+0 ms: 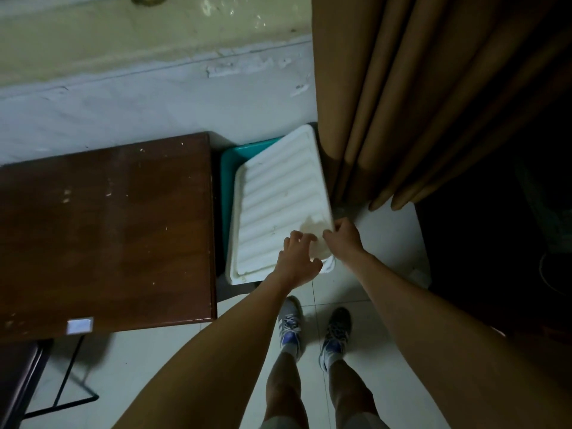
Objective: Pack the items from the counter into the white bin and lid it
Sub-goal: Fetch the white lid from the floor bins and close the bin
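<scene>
The ribbed white lid [278, 205] lies askew over the white bin [328, 265] on the floor. Only a corner of the bin shows, and its contents are hidden. A teal tub [230, 156] peeks out at the lid's far-left side, beside the wooden table [105, 230]. The left hand [298, 261] clamps the lid's near corner, fingers curled on top, and the right hand [343, 236] pinches its right edge.

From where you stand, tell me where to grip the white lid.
Probably grip the white lid by its raised rim at the near edge, from your side: the table crowds its left edge, the curtain its right, and the ribbed top gives no hold.
</scene>
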`<state>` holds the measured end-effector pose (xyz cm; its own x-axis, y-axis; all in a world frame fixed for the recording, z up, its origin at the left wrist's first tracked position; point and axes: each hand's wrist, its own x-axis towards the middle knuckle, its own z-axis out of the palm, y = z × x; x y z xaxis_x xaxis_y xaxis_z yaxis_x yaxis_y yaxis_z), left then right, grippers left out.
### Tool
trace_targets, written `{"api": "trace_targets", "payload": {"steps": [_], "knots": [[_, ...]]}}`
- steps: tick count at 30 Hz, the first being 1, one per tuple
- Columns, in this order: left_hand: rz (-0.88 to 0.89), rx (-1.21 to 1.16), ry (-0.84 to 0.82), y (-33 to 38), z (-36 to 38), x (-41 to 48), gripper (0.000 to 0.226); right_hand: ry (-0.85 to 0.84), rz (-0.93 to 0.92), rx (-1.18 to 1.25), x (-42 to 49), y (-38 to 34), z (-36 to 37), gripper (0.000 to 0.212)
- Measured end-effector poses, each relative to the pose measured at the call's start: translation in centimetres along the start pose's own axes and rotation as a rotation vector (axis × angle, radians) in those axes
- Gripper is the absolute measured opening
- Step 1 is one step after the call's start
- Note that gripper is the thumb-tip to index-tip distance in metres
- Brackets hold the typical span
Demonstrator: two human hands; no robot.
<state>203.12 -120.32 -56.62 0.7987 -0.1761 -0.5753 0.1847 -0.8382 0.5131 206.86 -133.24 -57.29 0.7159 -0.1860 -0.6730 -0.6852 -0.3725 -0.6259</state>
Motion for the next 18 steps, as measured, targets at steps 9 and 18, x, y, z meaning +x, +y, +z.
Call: {"api": "trace_targets", "payload": {"steps": [9,18], "knots": [[0.039,0.095,0.047,-1.6,0.6,0.1,0.036,0.008,-0.082,-0.208,0.0,1.2,0.9,0.026],[0.198,0.245,0.057,-1.1,0.8,1.1,0.018,0.102,-0.156,-0.278,0.1,2.3,0.8,0.022]]}}
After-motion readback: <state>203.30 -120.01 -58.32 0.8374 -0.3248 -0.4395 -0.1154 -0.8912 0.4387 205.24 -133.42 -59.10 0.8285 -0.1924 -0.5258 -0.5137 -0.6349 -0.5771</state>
